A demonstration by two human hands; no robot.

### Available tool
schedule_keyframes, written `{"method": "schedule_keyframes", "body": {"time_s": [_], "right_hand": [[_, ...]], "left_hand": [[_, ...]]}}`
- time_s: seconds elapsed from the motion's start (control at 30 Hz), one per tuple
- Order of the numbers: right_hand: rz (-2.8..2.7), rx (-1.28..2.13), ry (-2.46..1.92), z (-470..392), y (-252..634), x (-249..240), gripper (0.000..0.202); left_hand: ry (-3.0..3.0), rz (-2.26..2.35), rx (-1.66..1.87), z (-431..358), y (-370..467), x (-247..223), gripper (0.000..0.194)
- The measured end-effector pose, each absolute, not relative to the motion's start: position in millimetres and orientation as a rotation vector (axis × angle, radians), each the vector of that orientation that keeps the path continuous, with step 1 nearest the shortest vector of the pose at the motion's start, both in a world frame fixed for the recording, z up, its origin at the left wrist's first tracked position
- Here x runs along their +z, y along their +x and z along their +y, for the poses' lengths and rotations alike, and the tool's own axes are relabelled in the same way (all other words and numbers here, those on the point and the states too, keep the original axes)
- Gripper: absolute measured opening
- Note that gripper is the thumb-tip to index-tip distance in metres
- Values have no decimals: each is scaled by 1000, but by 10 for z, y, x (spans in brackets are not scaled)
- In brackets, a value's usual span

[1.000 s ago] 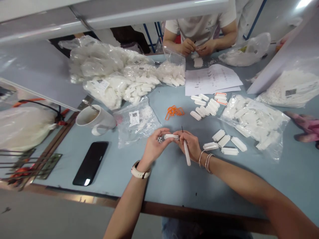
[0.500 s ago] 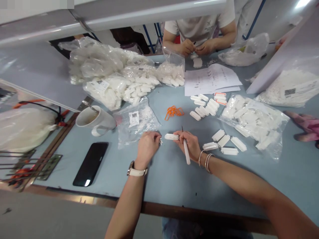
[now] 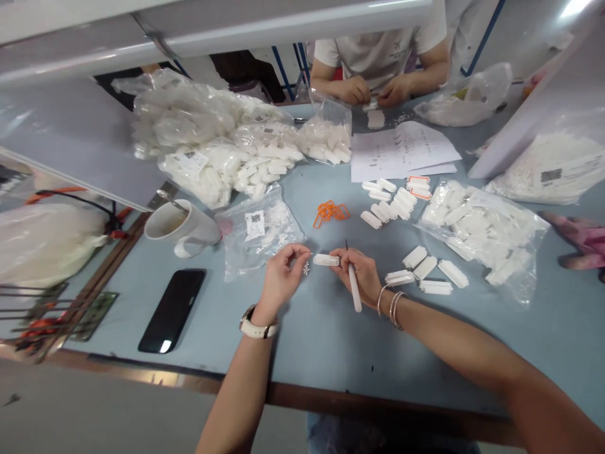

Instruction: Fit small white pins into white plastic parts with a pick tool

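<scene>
My right hand (image 3: pixel 360 275) is closed around a white rectangular plastic part (image 3: pixel 326 260) and a pen-like tool (image 3: pixel 354 287) with a white handle and a thin dark tip. The part's free end points left. Close by, my left hand (image 3: pixel 283 273) has thumb and forefinger pinched together; what is between them is too small to name. Tiny white pieces (image 3: pixel 306 268) lie on the blue-grey table just beside those fingertips. Several orange frames (image 3: pixel 329 213) are heaped beyond my hands. More white plastic parts (image 3: pixel 425 268) lie right of my right hand.
Left of my hands are a bag of tiny pieces (image 3: pixel 258 230), a mug (image 3: pixel 182 227) with a spoon and a black phone (image 3: pixel 172 310). Bags of white parts (image 3: pixel 482 233) lie right and at the back. Across the table, a co-worker's hands (image 3: pixel 375 91) work near paper sheets (image 3: pixel 401 150).
My left hand has lifted slightly from the tiny pieces, and its thumb and forefinger now show in a pinch. My right hand stays in place. The co-worker's hands have moved apart a little.
</scene>
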State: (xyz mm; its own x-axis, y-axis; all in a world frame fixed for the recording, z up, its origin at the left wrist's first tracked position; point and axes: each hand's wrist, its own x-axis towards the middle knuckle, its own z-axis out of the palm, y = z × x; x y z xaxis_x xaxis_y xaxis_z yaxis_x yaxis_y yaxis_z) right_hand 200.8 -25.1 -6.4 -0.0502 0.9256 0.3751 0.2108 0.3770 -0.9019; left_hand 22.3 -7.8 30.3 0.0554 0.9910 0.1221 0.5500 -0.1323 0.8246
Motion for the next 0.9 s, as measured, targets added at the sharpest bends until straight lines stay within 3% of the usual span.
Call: {"method": "schedule_keyframes", "body": {"time_s": [0.33, 0.9], "right_hand": [[-1524, 734, -1057, -235, 1987, -119, 27], [-1612, 622, -1073, -241, 1999, -77, 20]], "left_hand": [[2034, 1359, 1017, -177, 372, 353, 9], [2657, 1253, 1026, -210, 448, 330, 13]]}}
